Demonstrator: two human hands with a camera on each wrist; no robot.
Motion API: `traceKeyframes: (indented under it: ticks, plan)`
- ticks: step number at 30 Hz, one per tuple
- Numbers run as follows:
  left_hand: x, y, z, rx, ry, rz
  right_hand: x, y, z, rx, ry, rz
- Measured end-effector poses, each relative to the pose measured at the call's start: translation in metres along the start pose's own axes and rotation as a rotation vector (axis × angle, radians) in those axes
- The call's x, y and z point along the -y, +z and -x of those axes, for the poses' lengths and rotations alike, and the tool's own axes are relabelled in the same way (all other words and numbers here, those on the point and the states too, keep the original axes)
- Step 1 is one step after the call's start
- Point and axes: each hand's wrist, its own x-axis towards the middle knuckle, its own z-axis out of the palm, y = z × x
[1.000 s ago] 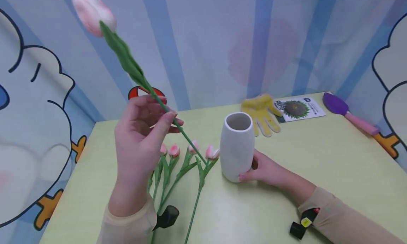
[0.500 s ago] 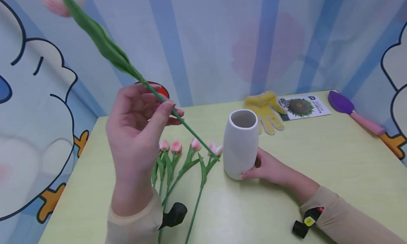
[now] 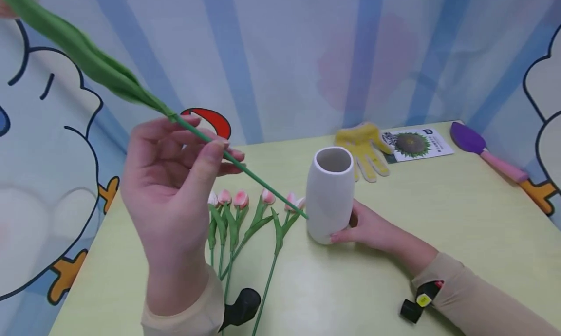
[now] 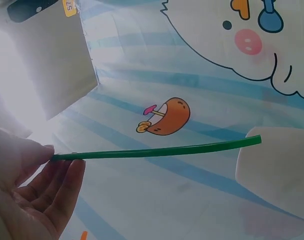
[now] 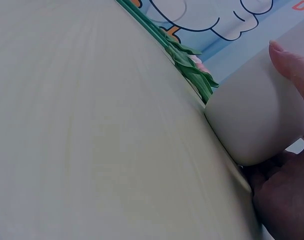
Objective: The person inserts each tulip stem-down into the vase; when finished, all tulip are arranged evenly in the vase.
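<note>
The left hand (image 3: 173,195) is pinching a tulip (image 3: 127,88), its stem (image 3: 267,186) slanting down toward a vase (image 3: 329,199) that the right hand (image 3: 365,226) is gripping low. Other tulips (image 3: 232,229) are lying with stems toward the worktop's (image 3: 350,292) front edge, a glove (image 3: 363,148) and card (image 3: 412,145) along its back edge, a spatula (image 3: 484,153) by its back right corner.
</note>
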Motion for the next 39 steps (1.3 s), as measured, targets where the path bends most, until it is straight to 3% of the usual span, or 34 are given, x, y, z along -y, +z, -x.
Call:
traceKeyframes:
  ticks: [9, 19, 28, 35, 39]
  plan:
    - [0.005, 0.016, -0.002, 0.023, 0.041, -0.007, 0.001, -0.008, 0.004, -0.015, -0.031, 0.017]
    - [0.004, 0.033, -0.013, 0.028, 0.110, 0.030, 0.005, -0.015, 0.004, -0.014, -0.041, 0.029]
    - [0.012, 0.043, -0.008, 0.001, 0.085, 0.057, 0.004, -0.012, 0.001, 0.008, -0.042, 0.000]
    - [0.018, 0.046, -0.003, -0.028, 0.055, 0.031, 0.002, -0.005, 0.000, 0.017, -0.040, -0.011]
    - [0.021, 0.049, -0.002, -0.015, 0.063, 0.000, 0.001, -0.003, 0.000, 0.015, -0.037, -0.014]
